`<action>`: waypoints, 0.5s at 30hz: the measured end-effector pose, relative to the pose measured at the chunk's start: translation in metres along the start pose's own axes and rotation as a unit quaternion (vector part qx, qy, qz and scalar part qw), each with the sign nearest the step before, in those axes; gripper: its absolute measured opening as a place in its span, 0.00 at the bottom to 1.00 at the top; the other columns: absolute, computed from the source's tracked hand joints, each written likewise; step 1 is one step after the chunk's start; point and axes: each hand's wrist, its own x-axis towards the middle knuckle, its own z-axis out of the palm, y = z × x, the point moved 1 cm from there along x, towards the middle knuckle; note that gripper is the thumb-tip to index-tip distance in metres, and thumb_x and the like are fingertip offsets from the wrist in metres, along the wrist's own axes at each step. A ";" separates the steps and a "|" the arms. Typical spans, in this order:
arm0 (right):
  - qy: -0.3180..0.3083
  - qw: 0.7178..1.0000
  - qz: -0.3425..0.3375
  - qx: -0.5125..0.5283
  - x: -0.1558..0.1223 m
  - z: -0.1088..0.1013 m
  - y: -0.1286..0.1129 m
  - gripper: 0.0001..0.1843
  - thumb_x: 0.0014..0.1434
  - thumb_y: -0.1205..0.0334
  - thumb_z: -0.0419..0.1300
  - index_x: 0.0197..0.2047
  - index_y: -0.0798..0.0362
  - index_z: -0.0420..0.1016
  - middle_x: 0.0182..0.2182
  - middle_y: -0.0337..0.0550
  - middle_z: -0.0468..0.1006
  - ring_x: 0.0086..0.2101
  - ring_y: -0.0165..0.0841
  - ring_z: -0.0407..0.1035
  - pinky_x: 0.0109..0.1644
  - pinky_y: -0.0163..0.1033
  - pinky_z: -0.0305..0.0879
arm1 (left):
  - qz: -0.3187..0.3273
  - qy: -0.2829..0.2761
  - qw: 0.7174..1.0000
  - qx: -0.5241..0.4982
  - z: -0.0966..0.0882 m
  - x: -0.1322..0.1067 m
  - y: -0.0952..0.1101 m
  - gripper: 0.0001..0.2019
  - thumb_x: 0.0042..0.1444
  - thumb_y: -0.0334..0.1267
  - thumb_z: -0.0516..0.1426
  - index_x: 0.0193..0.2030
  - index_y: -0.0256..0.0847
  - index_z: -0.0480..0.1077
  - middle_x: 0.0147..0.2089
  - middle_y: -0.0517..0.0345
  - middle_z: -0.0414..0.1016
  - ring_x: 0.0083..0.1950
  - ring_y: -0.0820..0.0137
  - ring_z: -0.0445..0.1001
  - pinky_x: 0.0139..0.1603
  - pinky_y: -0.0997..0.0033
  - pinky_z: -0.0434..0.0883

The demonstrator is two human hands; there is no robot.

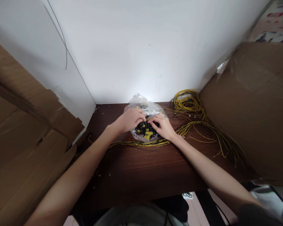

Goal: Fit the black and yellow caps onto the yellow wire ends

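A clear plastic bag point(138, 100) lies opened on the dark wooden table, with small black and yellow plastic parts point(145, 130) inside. Over its left side is my left hand point(132, 119), its fingers bent and closed together at the mouth of the bag. My right hand point(162, 125) comes in from the other side, thumb and fingers pinched just above the parts. The fingertips of both hands almost meet. Whatever they pinch is too small to make out. Yellow and black wires point(153, 143) run along the table just in front of the bag.
A coil of yellow and black wire point(187, 102) rests at the back right, with loose wire ends point(223, 144) fanning out beside it. Cardboard boxes stand left point(33, 141) and right point(247, 113). A white wall point(141, 53) closes off the back of the table point(136, 169).
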 end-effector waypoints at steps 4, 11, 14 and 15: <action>0.021 0.999 -0.010 -0.027 0.000 0.000 0.001 0.08 0.59 0.65 0.53 0.38 0.51 0.74 0.40 0.46 0.73 0.44 0.38 0.66 0.50 0.48 0.63 | -0.037 -0.030 0.994 0.094 0.005 -0.002 0.000 0.10 0.53 0.31 0.52 0.36 0.38 0.76 0.40 0.51 0.73 0.47 0.62 0.64 0.51 0.61 0.59; 0.045 0.997 0.011 -0.067 0.004 -0.010 0.002 0.19 0.61 0.56 0.52 0.52 0.57 0.68 0.55 0.54 0.66 0.57 0.42 0.58 0.61 0.52 0.55 | -0.094 0.031 0.970 0.224 0.000 -0.008 0.007 0.12 0.55 0.29 0.50 0.40 0.38 0.74 0.41 0.47 0.73 0.49 0.57 0.57 0.51 0.58 0.53; 0.058 0.996 -0.001 -0.061 0.005 -0.022 -0.001 0.17 0.61 0.61 0.50 0.53 0.56 0.66 0.51 0.53 0.69 0.54 0.41 0.61 0.59 0.52 0.57 | -0.105 0.067 0.966 0.228 -0.002 -0.010 0.009 0.14 0.55 0.26 0.48 0.39 0.39 0.74 0.43 0.46 0.72 0.52 0.57 0.56 0.52 0.57 0.50; 0.065 0.996 -0.005 -0.056 0.005 -0.026 -0.002 0.16 0.61 0.64 0.50 0.52 0.55 0.66 0.49 0.52 0.71 0.52 0.41 0.62 0.58 0.51 0.59 | -0.103 0.071 0.967 0.224 -0.003 -0.010 0.010 0.14 0.54 0.25 0.48 0.38 0.39 0.74 0.43 0.47 0.72 0.52 0.57 0.55 0.53 0.57 0.50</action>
